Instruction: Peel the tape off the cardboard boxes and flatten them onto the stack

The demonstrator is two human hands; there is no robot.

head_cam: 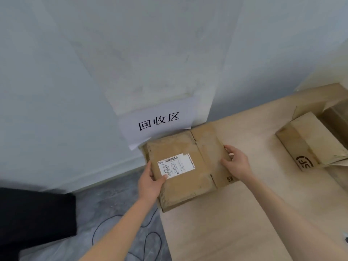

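A flattened brown cardboard box with a white shipping label lies on top of the stack of flat cardboard at the table's far left corner. My left hand grips its left edge, thumb on the label's corner. My right hand holds its right flap, thumb on top and fingers round the edge. An unflattened brown box with a black logo stands at the right, apart from both hands.
The light wooden table runs from the centre to the right. A white paper sign with black characters leans on the wall behind the stack. Another open cardboard box sits far right. Grey floor with black cables lies left.
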